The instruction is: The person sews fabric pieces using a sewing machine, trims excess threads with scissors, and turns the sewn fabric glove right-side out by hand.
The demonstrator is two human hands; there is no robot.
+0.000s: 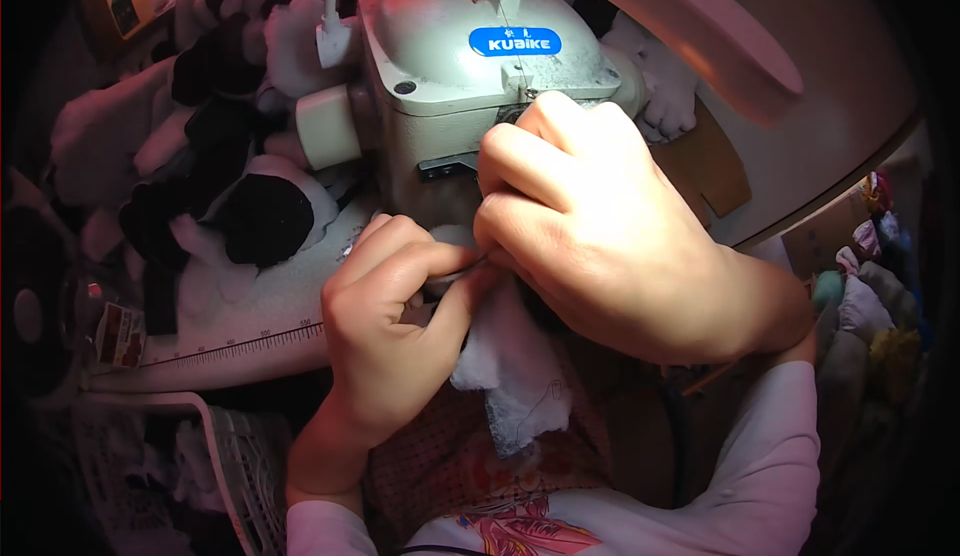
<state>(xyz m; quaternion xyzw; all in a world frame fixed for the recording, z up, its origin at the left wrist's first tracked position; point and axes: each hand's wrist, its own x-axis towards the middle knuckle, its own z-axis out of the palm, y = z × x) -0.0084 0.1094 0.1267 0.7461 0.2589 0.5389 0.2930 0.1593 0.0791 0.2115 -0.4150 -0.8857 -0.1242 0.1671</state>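
Right hand (600,226) and left hand (390,306) pinch fabric (525,396) below blue "KUB…KE" badge (515,42).

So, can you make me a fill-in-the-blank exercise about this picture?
The blue label on the machine reads ____.
The basket shows in the picture's lower ____ corner.
Of the left hand and right hand, the ____ one is nearer the label.
The plush beneath the hands is ____ in colour.
Missing words: KUBIKE; left; right; white.

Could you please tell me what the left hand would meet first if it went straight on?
Probably the right hand: the left hand points at it, seemingly touching, though depth is unclear.
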